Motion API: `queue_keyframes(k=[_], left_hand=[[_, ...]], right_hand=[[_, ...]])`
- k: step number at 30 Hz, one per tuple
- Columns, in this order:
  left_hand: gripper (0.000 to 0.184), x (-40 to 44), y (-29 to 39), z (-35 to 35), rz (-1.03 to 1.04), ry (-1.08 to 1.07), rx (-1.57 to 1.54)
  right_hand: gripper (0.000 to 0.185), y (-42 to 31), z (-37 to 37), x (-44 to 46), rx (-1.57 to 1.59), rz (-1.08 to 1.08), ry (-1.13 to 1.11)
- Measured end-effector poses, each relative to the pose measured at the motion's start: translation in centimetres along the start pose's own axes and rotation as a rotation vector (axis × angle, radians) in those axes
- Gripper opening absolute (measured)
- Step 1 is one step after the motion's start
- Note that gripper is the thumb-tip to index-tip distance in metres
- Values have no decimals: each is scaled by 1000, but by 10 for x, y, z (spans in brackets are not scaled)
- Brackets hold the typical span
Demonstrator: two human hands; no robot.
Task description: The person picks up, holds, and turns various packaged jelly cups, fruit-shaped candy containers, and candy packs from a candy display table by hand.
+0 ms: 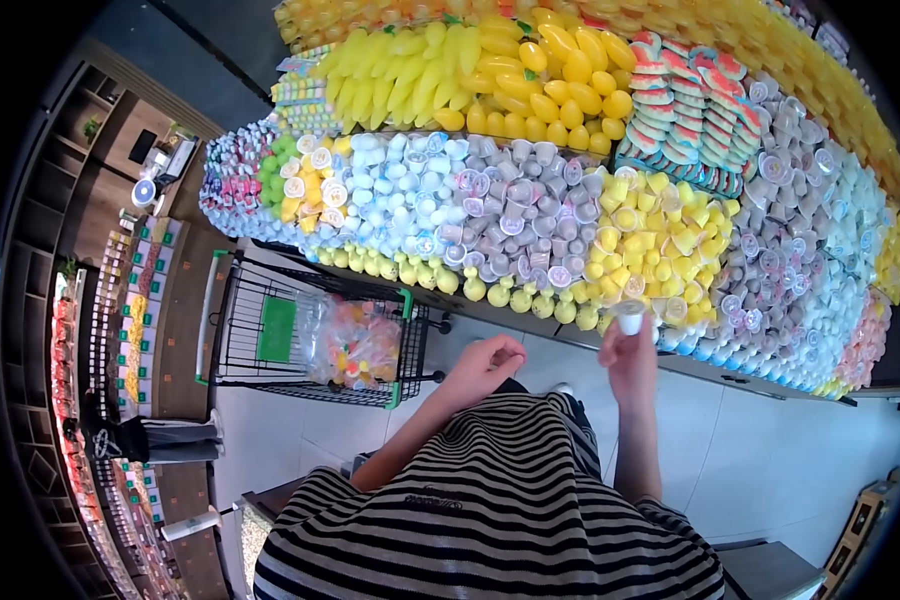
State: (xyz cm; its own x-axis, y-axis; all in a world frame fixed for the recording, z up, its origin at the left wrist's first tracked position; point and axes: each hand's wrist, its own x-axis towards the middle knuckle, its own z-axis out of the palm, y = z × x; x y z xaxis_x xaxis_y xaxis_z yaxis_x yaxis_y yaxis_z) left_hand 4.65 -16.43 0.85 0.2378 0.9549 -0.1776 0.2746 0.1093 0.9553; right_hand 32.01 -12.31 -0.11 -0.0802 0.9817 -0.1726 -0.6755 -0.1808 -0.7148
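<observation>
My right hand [628,362] is raised at the front edge of the sweets display, its fingers closed around a small white jelly cup [631,322] with a pale lid. Just behind it lies a heap of yellow jelly cups [660,245]; grey-lilac jelly cups [530,205] fill the section to the left. My left hand [488,362] hangs in front of my body, fingers loosely curled, with nothing showing in them. It is nearest to the shopping cart's right end and touches nothing I can see.
A black and green shopping cart [255,375] stands at left, holding a clear bag of colourful sweets [355,340]. Yellow mango-shaped packs [560,80] and striped sweets [690,110] sit further back. At far left, a person [155,438] stands by shelving.
</observation>
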Motion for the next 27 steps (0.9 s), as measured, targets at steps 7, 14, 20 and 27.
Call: queue_keyframes(k=[7,14,20,27], left_hand=[[15,21,-19,-75,15,-59,-30],[13,30,-59,-164,27,62,-181],[40,47,-43,-211,297,178,-314],[48,63,-44,-274,298,-121,181]], right_hand=[[19,72,111,17,-336,-210,95],[50,119,123,76,273,326,-409],[20,157,204,92,-642,151,-247],[28,195,230,87,-482,303,-182]])
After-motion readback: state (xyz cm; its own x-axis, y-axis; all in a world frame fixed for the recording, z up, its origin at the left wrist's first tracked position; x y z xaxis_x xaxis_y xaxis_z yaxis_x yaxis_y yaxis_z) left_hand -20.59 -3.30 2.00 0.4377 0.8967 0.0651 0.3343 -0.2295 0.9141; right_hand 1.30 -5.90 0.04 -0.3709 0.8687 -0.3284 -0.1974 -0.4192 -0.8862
